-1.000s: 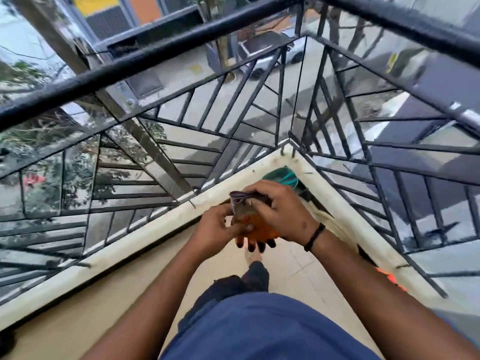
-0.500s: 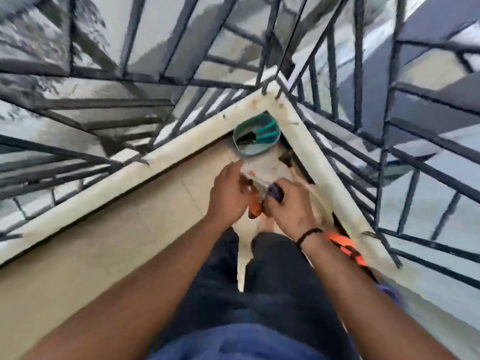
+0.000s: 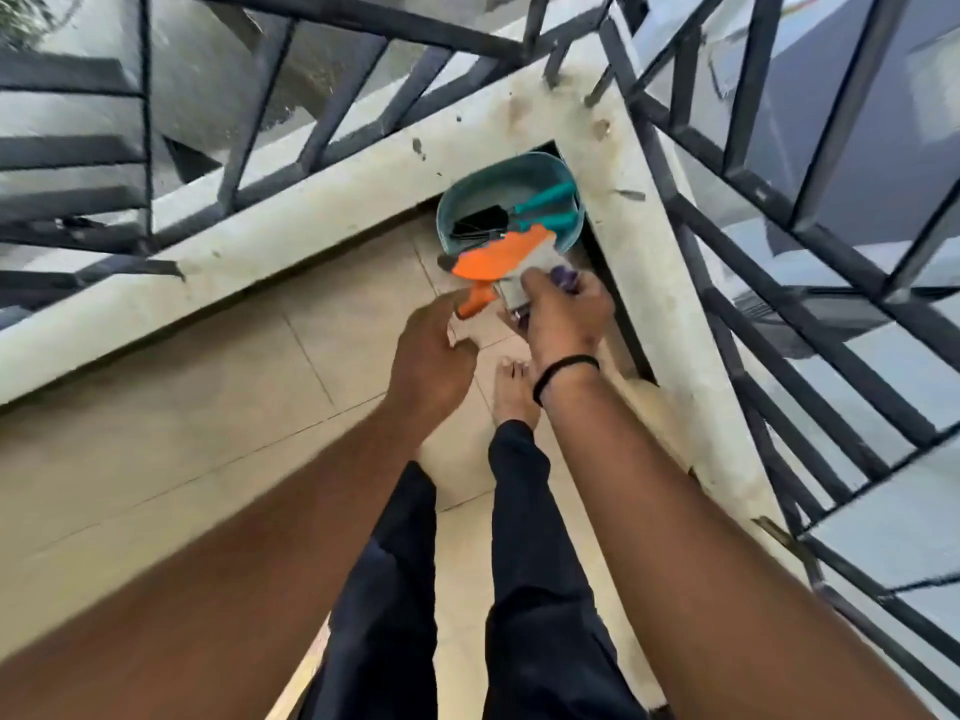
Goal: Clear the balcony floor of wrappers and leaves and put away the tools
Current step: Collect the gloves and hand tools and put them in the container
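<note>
My right hand [image 3: 558, 309] grips an orange and grey glove [image 3: 498, 254] with a purple cuff, holding it just over the near rim of a teal tub [image 3: 470, 187] in the balcony corner. Inside the tub lie garden tools with teal handles [image 3: 545, 194] and a black blade. My left hand [image 3: 434, 356] hovers just left of the glove's hanging orange fingers with its own fingers loosely curled and nothing in it.
A white concrete kerb [image 3: 260, 236] with a dark metal railing [image 3: 332, 90] runs along both sides of the corner. Beige floor tiles [image 3: 197, 407] spread to the left. My bare foot [image 3: 511, 392] and dark trouser legs are below the hands.
The view has tilted down and closed in on the corner. Both hands were bunched on the glove; now my left hand has let go and my right holds it out toward the tub.
</note>
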{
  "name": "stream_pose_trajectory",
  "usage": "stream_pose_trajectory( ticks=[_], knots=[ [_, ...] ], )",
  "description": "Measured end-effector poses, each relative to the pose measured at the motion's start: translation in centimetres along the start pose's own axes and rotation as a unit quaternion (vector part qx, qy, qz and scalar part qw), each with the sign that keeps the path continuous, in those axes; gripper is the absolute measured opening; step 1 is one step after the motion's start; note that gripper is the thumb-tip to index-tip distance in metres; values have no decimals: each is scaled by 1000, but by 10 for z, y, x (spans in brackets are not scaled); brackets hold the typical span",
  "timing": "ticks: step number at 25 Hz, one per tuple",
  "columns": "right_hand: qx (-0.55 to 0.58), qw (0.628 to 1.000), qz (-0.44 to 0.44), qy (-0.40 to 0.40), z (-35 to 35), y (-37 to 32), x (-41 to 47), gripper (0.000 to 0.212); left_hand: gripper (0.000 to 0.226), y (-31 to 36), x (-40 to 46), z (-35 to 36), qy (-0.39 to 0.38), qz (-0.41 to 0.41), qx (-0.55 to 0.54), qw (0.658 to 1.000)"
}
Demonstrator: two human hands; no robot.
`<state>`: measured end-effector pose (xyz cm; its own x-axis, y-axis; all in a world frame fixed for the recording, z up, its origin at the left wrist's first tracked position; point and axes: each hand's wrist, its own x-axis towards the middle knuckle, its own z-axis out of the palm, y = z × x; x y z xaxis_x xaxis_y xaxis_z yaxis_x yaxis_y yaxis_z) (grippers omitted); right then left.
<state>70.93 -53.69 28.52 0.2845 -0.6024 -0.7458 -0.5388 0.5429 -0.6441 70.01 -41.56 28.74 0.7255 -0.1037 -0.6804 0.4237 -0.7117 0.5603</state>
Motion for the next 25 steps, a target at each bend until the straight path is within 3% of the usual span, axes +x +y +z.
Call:
stream_pose_trajectory(
  ticks=[5,8,9,11,13,14,20,25],
  knots=[
    [57,998,28,29,37,9,68,26,47,11,94,22,55,35,22,998],
    [-87,990,108,33,7,54,110,25,40,-3,106,39,17,-26,43,999],
    [-158,977,146,-9,-12,69,117,30,39,-12,103,45,-7,-45,53,998],
    [-267,937,212,-82,-49,87,120,19,39,-26,92,52,-47,-73,64,994],
    [-308,915,239,-103,-67,89,114,4,40,-33,81,53,-69,-98,50,992],
    [-295,916,248,-108,-69,89,110,10,40,-37,76,54,-75,-107,45,990],
    [-264,946,155,-107,-53,82,87,14,38,-46,59,47,-74,-111,12,991],
    [-301,941,35,-149,-37,38,45,13,27,-27,30,16,-72,-55,-4,996]
  ],
)
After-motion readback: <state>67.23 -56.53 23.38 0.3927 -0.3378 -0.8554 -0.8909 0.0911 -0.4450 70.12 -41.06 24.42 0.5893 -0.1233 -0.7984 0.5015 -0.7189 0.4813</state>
